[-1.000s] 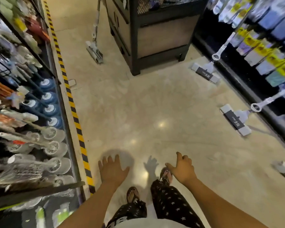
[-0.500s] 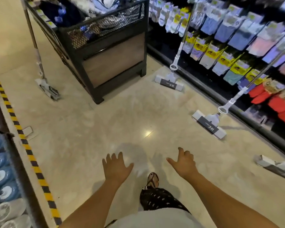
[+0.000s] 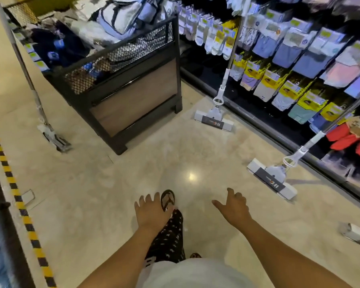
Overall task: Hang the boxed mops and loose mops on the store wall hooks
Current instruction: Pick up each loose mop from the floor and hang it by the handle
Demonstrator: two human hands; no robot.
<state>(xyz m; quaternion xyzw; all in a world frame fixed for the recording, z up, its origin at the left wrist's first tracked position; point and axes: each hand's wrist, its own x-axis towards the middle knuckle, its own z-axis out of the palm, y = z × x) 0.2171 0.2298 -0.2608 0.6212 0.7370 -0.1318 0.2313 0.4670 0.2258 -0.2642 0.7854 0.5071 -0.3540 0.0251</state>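
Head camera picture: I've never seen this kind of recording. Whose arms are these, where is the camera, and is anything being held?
There is no machine here. A person wears a wide-angle camera on the head, looking forward and down, so the two arms at the bottom are the wearer's own. The left hand has its fingers spread and the right hand is loosely curled; both hold nothing.

The scene is a shop aisle. Three loose mops stand with their heads on the floor. The near mop and the farther mop lean towards the rack of packaged goods on the right. The third mop stands beside the black display bin. A pale box lies at the right edge; what it holds cannot be read. A yellow-and-black stripe runs along the left.
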